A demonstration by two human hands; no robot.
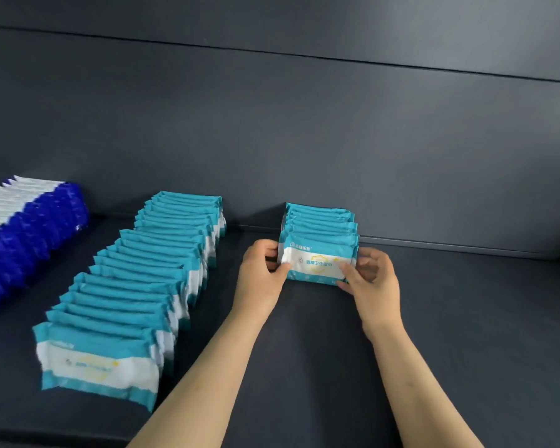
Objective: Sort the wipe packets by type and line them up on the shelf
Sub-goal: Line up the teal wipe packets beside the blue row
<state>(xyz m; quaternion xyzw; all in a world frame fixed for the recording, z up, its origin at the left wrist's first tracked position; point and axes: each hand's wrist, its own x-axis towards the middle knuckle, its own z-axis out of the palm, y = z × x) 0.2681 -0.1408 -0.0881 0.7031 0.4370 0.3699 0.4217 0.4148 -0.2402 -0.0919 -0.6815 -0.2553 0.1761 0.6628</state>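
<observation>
A short row of teal-and-white wipe packets (320,221) stands on edge against the back wall of the dark shelf (304,334). The front packet (319,263) of that row shows its white label. My left hand (261,270) pinches its left end, thumb on the front. My right hand (369,273) pinches its right end the same way. To the left, a long row of the same teal packets (136,282) runs from the back wall toward me. Further left lies a row of dark blue-and-white packets (26,234), partly cut off by the frame edge.
The grey back wall (337,140) rises right behind the rows. Bare shelf surface (466,318) stretches to the right of my hands and in front of the short row. A gap of dark shelf separates the two teal rows.
</observation>
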